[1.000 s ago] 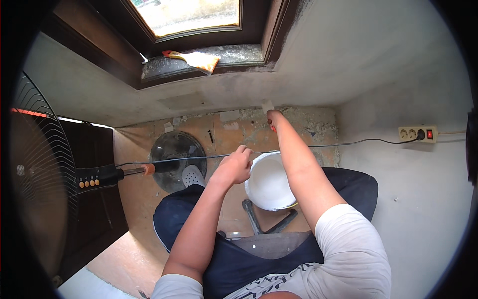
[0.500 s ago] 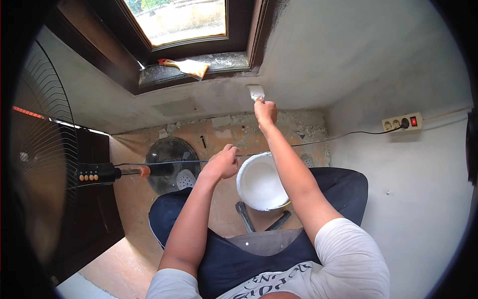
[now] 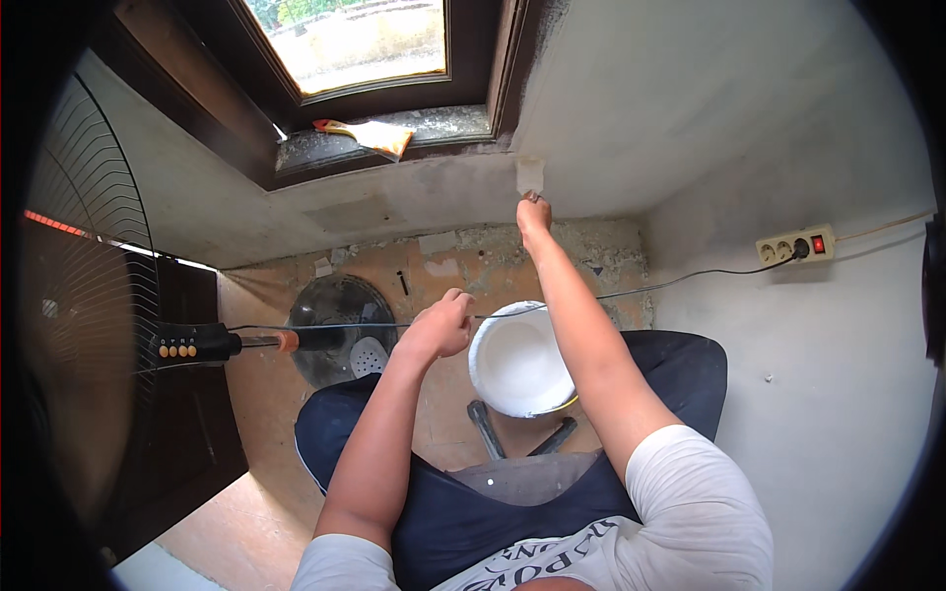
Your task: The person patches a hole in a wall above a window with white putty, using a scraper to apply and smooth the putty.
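Most of my light comes in through the window [image 3: 345,49], and the outside is so bright that much of it turns white. The brush [image 3: 382,135] on the sill [image 3: 455,124] shines white too. The wall [image 3: 729,128] gets soft, gray light, but the door [image 3: 192,404] is very dark. A soft shadow sits under the socket [image 3: 788,244]. The fan [image 3: 87,335] looks smeary, while my left hand [image 3: 442,323] looks clear. My right hand [image 3: 533,216] is small but clear enough. Straight lines bend near the sides, and the corners are round and black.
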The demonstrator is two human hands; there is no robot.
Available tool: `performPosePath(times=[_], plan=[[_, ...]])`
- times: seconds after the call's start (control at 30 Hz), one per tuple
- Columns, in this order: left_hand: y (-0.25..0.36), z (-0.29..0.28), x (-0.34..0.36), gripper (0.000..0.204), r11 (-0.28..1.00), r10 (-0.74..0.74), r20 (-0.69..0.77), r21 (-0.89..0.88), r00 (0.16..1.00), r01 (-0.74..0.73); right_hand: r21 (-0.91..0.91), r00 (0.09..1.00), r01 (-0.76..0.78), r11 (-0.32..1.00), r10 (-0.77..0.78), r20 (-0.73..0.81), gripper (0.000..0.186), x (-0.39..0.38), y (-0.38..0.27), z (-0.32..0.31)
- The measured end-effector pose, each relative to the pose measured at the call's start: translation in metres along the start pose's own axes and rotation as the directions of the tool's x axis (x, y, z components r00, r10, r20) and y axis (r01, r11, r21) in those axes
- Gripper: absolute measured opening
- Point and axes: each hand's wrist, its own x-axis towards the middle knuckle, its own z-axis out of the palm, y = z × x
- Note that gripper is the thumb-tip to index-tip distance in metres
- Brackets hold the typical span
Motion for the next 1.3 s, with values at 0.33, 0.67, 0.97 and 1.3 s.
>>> performPosePath(times=[0.33,0.67,0.97,1.3], plan=[[0.000,-0.006,0.006,0.036,1.000,-0.023,0.002,0.013,1.000,0.023,-0.152,0.846,-0.468,0.870,0.491,0.209,0.035,0.009,0.039,0.008],[-0.004,-0.004,0.005,0.036,0.999,-0.032,-0.006,0.008,0.999,0.032,0.127,0.853,-0.414,0.901,0.336,0.399,0.039,-0.012,-0.065,-0.043],[-0.006,-0.001,-0.002,0.036,1.000,-0.005,-0.027,0.013,1.000,0.005,0.476,0.971,-0.147,0.867,0.035,0.236,0.048,-0.076,-0.107,-0.108],[0.005,-0.005,-0.007,0.035,1.000,0.005,-0.017,0.017,1.000,-0.005,0.224,0.847,-0.442,0.869,0.323,0.421,0.042,0.000,-0.037,-0.045]])
